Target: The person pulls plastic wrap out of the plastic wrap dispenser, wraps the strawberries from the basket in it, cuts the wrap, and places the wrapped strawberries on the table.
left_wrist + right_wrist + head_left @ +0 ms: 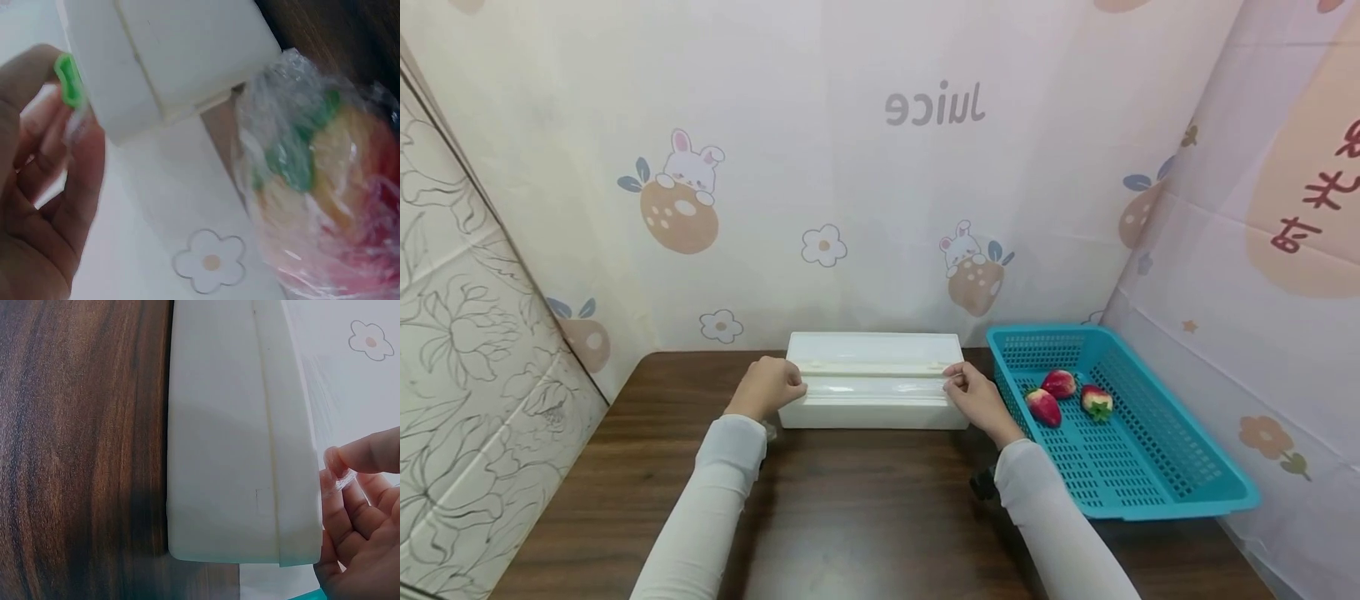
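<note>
A long white cling film dispenser stands at the back of the table, with glossy clear film stretched across its open top. At its left end, my left hand pinches the film edge with curled fingers. Beside these fingertips, a small bright green-rimmed piece shows; what it is I cannot tell. My right hand is at the opposite end, pinching a bunched bit of clear film between thumb and fingers. A strawberry wrapped in clear film lies near the left wrist, largely hidden by that arm in the head view.
To the right, a turquoise plastic basket holds three strawberries. Patterned curtains close off the back and both sides. Dark wood tabletop extends in front of the dispenser.
</note>
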Available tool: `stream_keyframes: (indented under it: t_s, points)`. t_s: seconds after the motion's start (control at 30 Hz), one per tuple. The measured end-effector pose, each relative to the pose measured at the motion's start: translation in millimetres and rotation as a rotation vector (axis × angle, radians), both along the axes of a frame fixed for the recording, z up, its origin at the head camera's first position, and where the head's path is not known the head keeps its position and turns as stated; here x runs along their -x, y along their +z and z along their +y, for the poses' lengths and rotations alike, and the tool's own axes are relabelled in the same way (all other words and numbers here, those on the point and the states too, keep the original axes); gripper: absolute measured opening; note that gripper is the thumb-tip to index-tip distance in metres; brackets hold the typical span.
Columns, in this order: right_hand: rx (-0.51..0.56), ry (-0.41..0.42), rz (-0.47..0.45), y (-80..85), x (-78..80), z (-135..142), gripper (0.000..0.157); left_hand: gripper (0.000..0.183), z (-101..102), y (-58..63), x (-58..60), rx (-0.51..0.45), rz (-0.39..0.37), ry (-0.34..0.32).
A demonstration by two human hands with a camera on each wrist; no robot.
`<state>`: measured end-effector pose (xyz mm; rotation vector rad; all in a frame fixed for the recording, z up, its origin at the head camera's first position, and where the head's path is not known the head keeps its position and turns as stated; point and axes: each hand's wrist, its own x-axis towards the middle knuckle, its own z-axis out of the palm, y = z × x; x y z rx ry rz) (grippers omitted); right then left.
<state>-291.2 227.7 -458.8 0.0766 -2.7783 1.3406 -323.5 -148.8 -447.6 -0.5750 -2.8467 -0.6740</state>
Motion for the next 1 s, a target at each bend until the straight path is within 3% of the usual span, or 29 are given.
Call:
stream_keyframes:
  t_s: [0.13,0.3,0.6,1.0]
  points:
    - [0.001,-0.011,-0.003,-1.0,-1.5,0,0.024,0.022,14,-0.8,-1.9,0.014,0.037,0.066]
    - [0.008,-0.019,-0.005,-0.5,-2.1,0,0.025,0.04,31,3.2,-5.5,-0.038,0.038,0.067]
    - [-0.003,-0.032,-0.009,-1.2,-2.9,2,0.027,0.01,15,1.1,-2.8,-0.085,-0.127,0.088]
    - [0.014,-0.022,-0.007,5.6,1.2,1,0.025,0.007,9,-3.1,-0.4,-0.159,-0.082,0.035]
